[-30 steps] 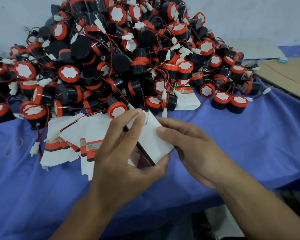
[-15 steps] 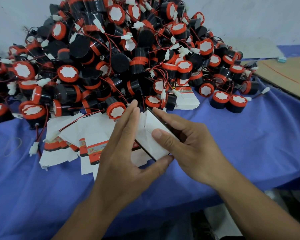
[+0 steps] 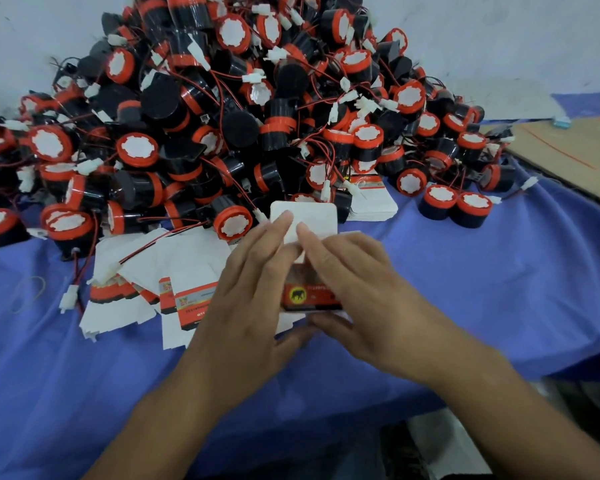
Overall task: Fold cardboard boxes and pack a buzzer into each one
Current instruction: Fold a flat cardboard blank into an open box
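Left hand (image 3: pixel 253 303) and right hand (image 3: pixel 357 292) pinch the small white-and-orange cardboard box (image 3: pixel 309 296); I'd fold its white flap (image 3: pixel 314 212) squarely on the crease, thumbs bracing underneath.

Left hand (image 3: pixel 250 299) and right hand (image 3: pixel 361 299) hold cardboard box (image 3: pixel 307 213) near buzzer pile (image 3: pixel 222 116).

Soft, dim light comes from overhead and gives a cool bluish cast to the cloth (image 3: pixel 482 289). Shadows are faint: a diffuse one lies on the cloth beneath the left hand (image 3: pixel 250 306) and right hand (image 3: pixel 361 292). The white caps of the buzzers (image 3: pixel 243 126) look washed out. Motion blur softens both hands and the print on the box (image 3: pixel 309 296) they hold; wide-angle distortion bends the edges
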`<state>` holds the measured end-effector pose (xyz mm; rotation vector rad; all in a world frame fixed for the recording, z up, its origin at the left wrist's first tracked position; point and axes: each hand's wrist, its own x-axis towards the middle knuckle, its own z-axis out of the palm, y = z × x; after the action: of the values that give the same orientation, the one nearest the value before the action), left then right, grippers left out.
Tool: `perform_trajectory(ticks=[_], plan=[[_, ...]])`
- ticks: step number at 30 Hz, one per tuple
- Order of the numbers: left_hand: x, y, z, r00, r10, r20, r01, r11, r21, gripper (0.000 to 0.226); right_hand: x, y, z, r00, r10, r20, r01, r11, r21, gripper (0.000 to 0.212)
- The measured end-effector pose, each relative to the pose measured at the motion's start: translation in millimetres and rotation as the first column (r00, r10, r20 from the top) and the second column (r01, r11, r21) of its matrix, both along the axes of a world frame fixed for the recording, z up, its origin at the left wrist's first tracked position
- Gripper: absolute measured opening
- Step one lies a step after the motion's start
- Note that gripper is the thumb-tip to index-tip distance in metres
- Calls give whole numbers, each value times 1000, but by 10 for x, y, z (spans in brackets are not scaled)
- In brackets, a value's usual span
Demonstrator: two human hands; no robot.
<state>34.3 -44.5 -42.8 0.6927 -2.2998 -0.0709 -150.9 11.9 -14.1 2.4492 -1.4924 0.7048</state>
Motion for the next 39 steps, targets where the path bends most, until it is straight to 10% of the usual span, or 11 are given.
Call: perform_trajectory(ticks=[9, 13, 25, 32, 39], plan=[[-68, 63, -28, 925, 298, 236, -253, 946, -202, 46, 99, 27, -145, 956, -192, -221, 210, 976, 60, 16], [-84, 113, -23, 906, 348, 243, -302, 931, -207, 44, 147, 14, -124, 822, -359, -442, 471, 864, 175, 33], [-116, 185, -226, 972, 203, -116, -132, 885, 447, 35, 47, 77, -104, 888, -429, -166, 460, 826, 326, 35], [20, -62, -212, 980, 199, -14, -172, 880, 442, 26, -314, -154, -27, 818, -421, 393, 196, 845, 497, 36], [155, -62, -168, 997, 78, 11, -73, 861, 503, 43, -485, -733, -209, 720, -453, 526, 225, 869, 441, 58]])
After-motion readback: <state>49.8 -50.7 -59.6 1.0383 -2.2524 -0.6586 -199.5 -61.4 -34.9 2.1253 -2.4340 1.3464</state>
